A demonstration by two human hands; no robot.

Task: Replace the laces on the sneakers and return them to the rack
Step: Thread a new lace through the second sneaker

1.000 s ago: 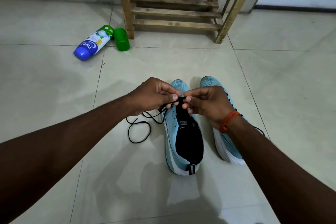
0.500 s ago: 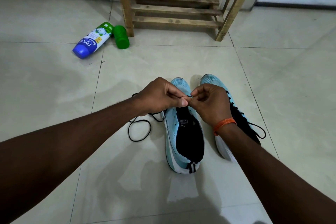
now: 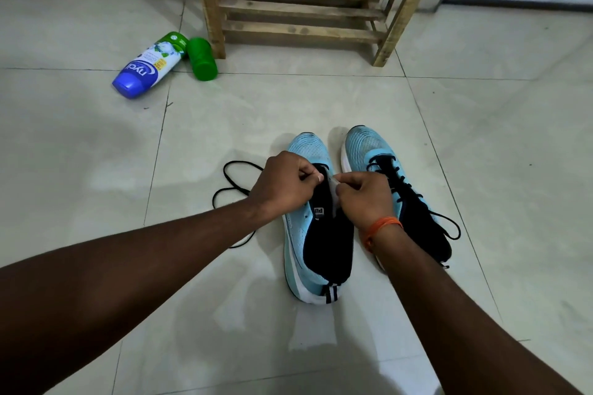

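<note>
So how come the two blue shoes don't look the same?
The right sneaker has a black lace criss-crossed up its front. The left sneaker shows none threaded, and a loose black lace lies on the floor beside it. The left hand and right hand pinch at the left sneaker's front; no hand holds the right sneaker. Both are light blue and black, side by side, toes toward the wooden rack.

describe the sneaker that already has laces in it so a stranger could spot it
Find the wooden rack by the back wall; two light blue sneakers sit before it. Take the right sneaker: black laces criss-cross it, while the left sneaker shows a bare tongue.
</note>
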